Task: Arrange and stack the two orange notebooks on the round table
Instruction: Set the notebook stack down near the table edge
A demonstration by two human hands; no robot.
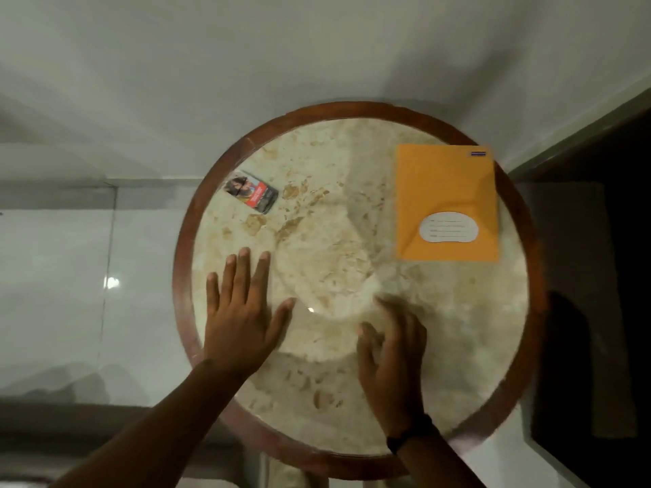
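Observation:
An orange notebook [446,191] with a white label lies flat at the right side of the round table [352,114], which has a marble top and a brown wooden rim. Only one orange cover shows; whether a second lies under it I cannot tell. My left hand [243,311] hovers over the table's left front with fingers spread, holding nothing. My right hand [391,350] is over the front middle, blurred, fingers loosely curled and empty, with a dark band on the wrist. Both hands are well apart from the notebook.
A small printed box [252,195] with a red panel lies at the table's left rear. White wall stands behind the table. A pale glossy floor is on the left, and a dark surface [599,276] runs along the right.

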